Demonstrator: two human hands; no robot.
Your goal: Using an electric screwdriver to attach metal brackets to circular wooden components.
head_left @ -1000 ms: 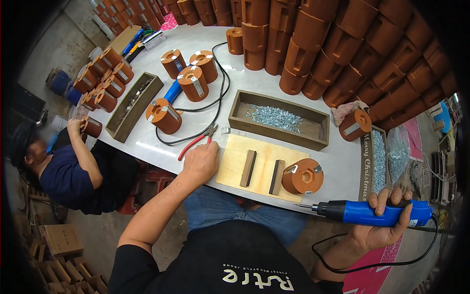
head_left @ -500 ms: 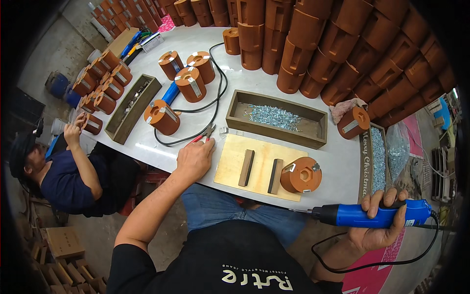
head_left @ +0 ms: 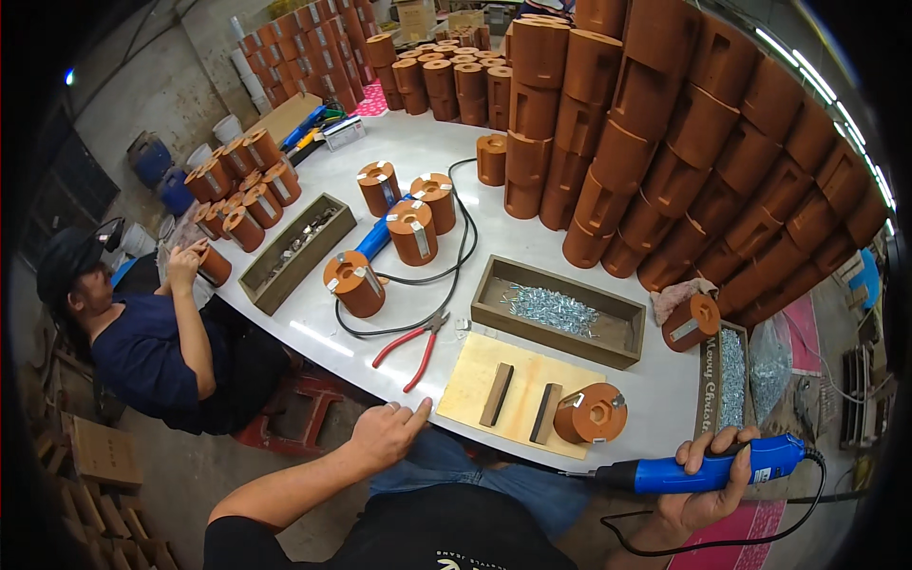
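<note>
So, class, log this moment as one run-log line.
left hand: empty, off table | right hand: grips blue electric screwdriver | red pliers: on table

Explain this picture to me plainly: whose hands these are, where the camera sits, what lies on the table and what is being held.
The camera sits on a person's head and looks down, so the forearms rising from the lower edge are their own; the wide lens bends straight edges. The right hand grips a blue electric screwdriver with a trailing cord, held off the table's near edge. The left hand is empty, fingers loosely curled just short of the white table. On the table lie red-handled pliers, a pale wooden board carrying two dark blocks and an orange spool, and a wooden tray of screws. More orange spools stand stacked behind. Another person sits at the left.
</note>
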